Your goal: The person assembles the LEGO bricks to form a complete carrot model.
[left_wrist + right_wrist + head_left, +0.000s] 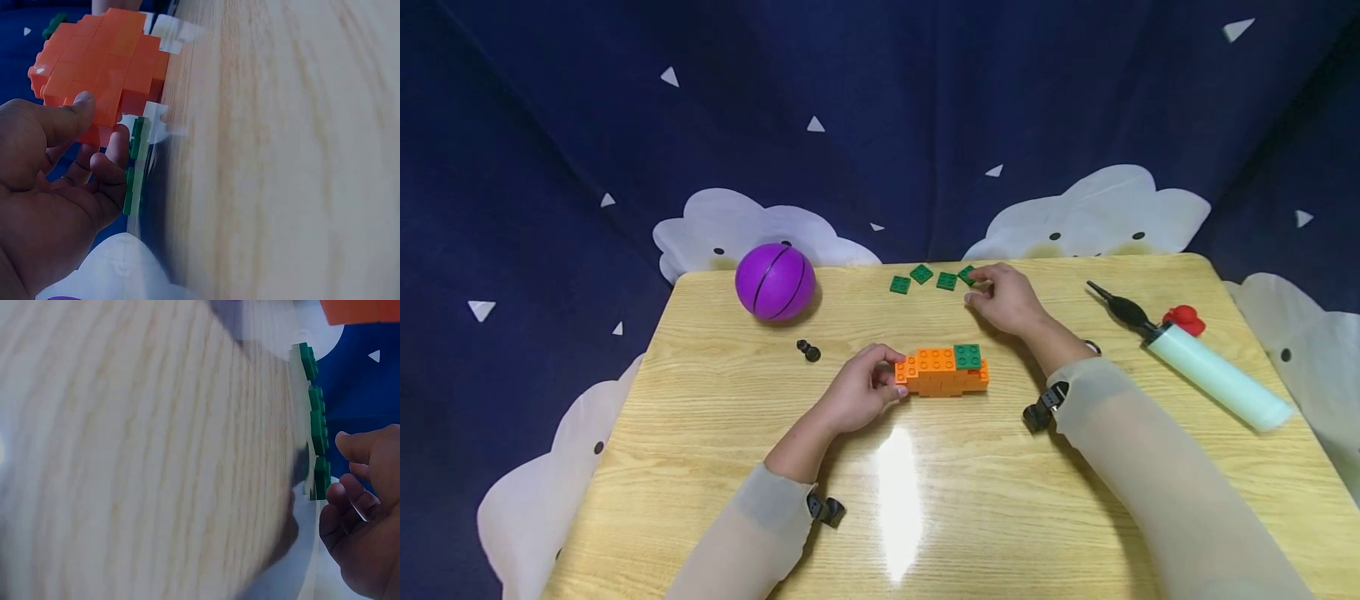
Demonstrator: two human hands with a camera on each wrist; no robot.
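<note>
My left hand (856, 390) grips the left end of an orange toy-brick build (934, 377), thumb in front and fingers behind. The build has stepped sides in the left wrist view, and one green brick (967, 357) sits on top towards its right end. At the far edge of the table, my right hand (1006, 300) reaches to the rightmost loose green brick (967, 275). Thumb and fingers stand apart beside that brick in the right wrist view; whether a fingertip touches it I cannot tell. More green bricks (921, 273) lie in a row to its left.
A purple ball (775, 282) stands at the back left, with a small black piece (808, 350) in front of it. On the right lie a pale hand pump (1217, 375) with a black nozzle and a red object (1184, 320). A dark curtain hangs behind the wooden table (715, 467).
</note>
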